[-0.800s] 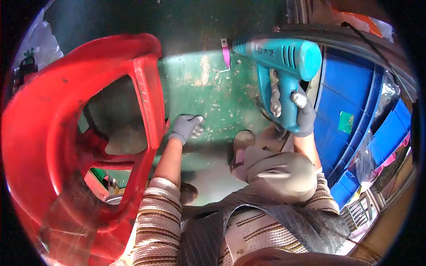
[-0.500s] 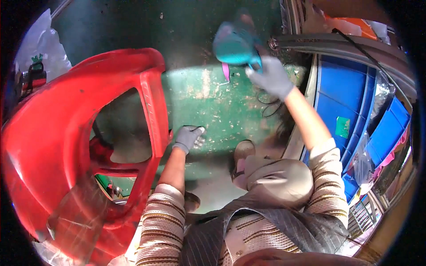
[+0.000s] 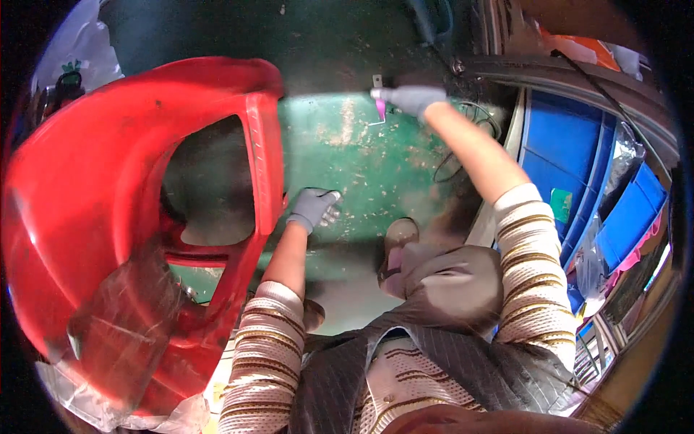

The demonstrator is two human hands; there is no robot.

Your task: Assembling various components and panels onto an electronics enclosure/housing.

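My left hand (image 3: 315, 209), in a grey glove with pale fingertips, is curled closed above the green floor, beside the inner edge of a large red moulded plastic panel (image 3: 87, 166). Whether anything is inside its fingers is hidden. Farther off, my gloved right hand (image 3: 413, 99) stretches its slightly blurred fingers leftward over a small tool (image 3: 381, 110) with a pink handle, a flat metal end and a bent wire-like end. The tool lies on the floor. Past that hand, a teal tool (image 3: 434, 22) with a handle shows in part at the top edge.
A thin black cord (image 3: 463, 170) loops on the floor right of the pink-handled tool. Blue plastic bins (image 3: 560, 145) stand along the right side, with a dark curved bar (image 3: 578, 76) above them. Clear plastic sheeting (image 3: 123, 333) covers the red panel's lower part.
My right hand has let go of the teal tool, which is now farther away at the top edge. That hand has moved left to the pink-handled tool. The left hand stays curled.
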